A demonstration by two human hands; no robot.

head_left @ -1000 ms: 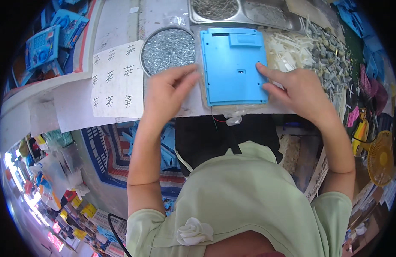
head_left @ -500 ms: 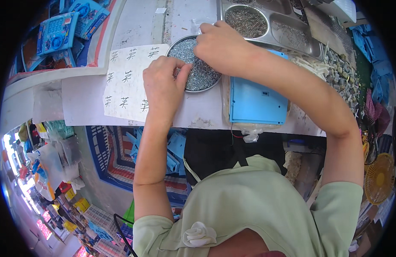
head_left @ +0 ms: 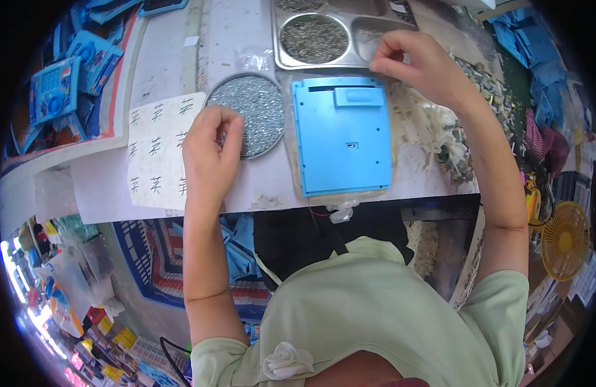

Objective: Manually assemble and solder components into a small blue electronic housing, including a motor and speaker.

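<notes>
The blue panel (head_left: 342,132) looks like smooth, faintly glossy plastic. Shiny metal shows in the silvery pieces (head_left: 256,109) and compartmented tray (head_left: 288,63); the written sheet (head_left: 157,156) is matt paper.

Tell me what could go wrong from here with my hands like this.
The left hand is at the rim of the round dish, so a bump might spill its metal bits. The right arm reaches across loose grey parts, which a sleepy elbow could scatter. The blue panel lies near the front edge of the table, so a knock might push it off.
</notes>
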